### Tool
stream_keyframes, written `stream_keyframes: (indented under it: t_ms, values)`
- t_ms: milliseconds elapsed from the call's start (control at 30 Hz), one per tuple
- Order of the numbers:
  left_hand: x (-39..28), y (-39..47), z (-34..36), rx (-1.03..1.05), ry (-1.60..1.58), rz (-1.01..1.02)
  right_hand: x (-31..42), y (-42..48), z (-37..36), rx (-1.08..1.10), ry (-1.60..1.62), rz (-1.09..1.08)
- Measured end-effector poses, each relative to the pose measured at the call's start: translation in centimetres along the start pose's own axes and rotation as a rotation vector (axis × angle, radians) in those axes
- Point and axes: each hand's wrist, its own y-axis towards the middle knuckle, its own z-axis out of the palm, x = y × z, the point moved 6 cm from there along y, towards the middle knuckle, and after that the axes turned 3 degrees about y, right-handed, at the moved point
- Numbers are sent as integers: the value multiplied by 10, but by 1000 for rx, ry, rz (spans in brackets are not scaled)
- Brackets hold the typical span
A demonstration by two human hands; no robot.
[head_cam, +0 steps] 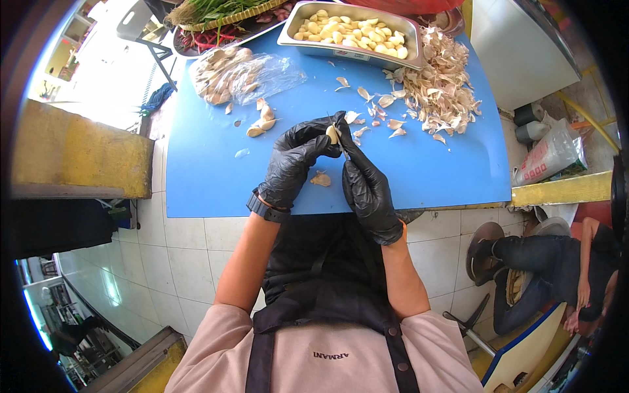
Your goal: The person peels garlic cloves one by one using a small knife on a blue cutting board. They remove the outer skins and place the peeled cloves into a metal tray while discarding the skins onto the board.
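Both my hands wear black gloves over a blue tabletop [221, 182]. My left hand [300, 159] pinches a pale garlic clove [332, 134] between thumb and fingers. Against the clove, my right hand [366, 182] grips a small knife [346, 153], its blade mostly hidden by the fingers. Just below them lies a piece of garlic [320, 179]. Several unpeeled cloves [266, 118] rest to the left, below a clear plastic bag of garlic [218, 76]. Peeled cloves fill part of a steel pan [417, 49] at the far side. To its right spreads a heap of garlic skins [442, 93].
Loose skins [386, 100] are scattered between my hands and the heap. At the far left, a tray [184, 53] holds red chillies and a woven basket [226, 20] with greens. Another person [540, 265] sits at the right, away from the table.
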Motion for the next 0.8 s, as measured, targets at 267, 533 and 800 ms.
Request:
stream_keyframes:
  t_ms: [267, 533, 800]
  values:
    - [5, 0, -6, 15, 45, -62, -2, 1, -3, -28, 56, 52]
    - [0, 0, 1, 2, -64, 15, -3, 0, 1, -24, 29, 63]
    - [8, 1, -6, 17, -47, 54, -3, 2, 2, -5, -204, -176]
